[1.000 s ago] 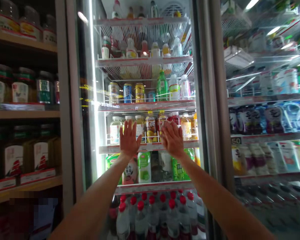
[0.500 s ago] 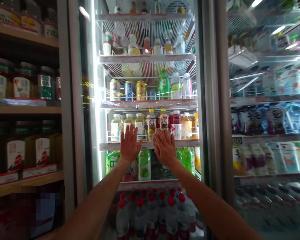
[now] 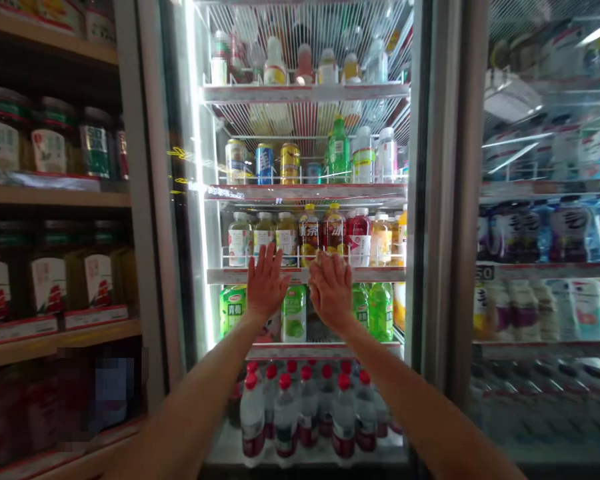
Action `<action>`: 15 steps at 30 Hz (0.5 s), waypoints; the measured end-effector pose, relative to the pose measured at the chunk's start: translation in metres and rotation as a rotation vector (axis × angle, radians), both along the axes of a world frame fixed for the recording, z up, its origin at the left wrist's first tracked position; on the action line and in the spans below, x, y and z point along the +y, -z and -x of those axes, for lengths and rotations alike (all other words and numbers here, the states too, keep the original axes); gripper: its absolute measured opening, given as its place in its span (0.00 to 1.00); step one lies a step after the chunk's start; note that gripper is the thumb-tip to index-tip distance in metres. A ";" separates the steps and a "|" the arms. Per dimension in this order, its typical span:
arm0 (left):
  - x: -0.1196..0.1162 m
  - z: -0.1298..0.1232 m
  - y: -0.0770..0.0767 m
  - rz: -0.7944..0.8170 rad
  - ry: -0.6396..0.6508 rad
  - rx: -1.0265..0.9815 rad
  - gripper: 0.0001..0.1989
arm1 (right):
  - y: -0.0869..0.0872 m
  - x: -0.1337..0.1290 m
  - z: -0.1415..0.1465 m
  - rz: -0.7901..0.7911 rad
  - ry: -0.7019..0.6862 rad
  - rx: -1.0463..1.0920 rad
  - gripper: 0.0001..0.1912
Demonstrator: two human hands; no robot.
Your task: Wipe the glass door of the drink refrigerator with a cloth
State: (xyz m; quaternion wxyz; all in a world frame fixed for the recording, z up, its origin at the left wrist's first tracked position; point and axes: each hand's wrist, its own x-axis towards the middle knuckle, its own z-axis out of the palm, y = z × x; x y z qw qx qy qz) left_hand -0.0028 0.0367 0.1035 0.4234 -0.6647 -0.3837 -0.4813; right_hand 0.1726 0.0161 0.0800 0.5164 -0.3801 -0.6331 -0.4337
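My left hand is raised with the palm forward and fingers stretched out, at or close to the glass in front of a lit drinks cooler. Nothing is in it. To its right, my right hand is raised at the same height, its fingers bent and close together. A pale, crumpled-looking patch shows at its fingertips; I cannot make out what it is. Behind my hands are dark tea bottles with yellow caps and a green drink bottle. Both hands overlap the cooler shelf edge.
Red-capped bottles stand at the cooler's bottom. Cans and a green bottle fill a higher shelf. Shelves of jars are at left. A metal door frame divides off another cooler of drinks at right.
The view has tilted down and turned slightly left, so the shelves sit higher and the lower bottles show more. Both hands keep nearly the same pose and place in the view.
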 end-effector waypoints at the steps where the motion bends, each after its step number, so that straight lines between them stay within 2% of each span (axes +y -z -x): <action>1: -0.001 0.001 0.004 0.010 -0.002 0.001 0.29 | 0.004 -0.002 0.005 0.015 -0.017 -0.052 0.21; 4: -0.003 0.004 0.014 0.038 -0.011 0.009 0.28 | 0.013 -0.003 -0.014 0.011 -0.027 -0.096 0.22; 7: -0.003 0.003 0.023 0.043 -0.012 -0.004 0.28 | 0.018 0.000 -0.060 -0.046 0.047 0.081 0.23; 9: -0.002 0.001 0.027 0.040 -0.008 -0.032 0.28 | 0.020 0.002 -0.080 -0.062 0.088 0.220 0.24; 11: -0.002 -0.002 0.029 0.038 -0.007 -0.058 0.28 | 0.023 0.001 -0.079 -0.057 0.086 0.288 0.26; 15: -0.006 -0.004 0.041 0.046 -0.023 -0.056 0.28 | 0.039 -0.003 -0.030 0.016 0.009 0.119 0.25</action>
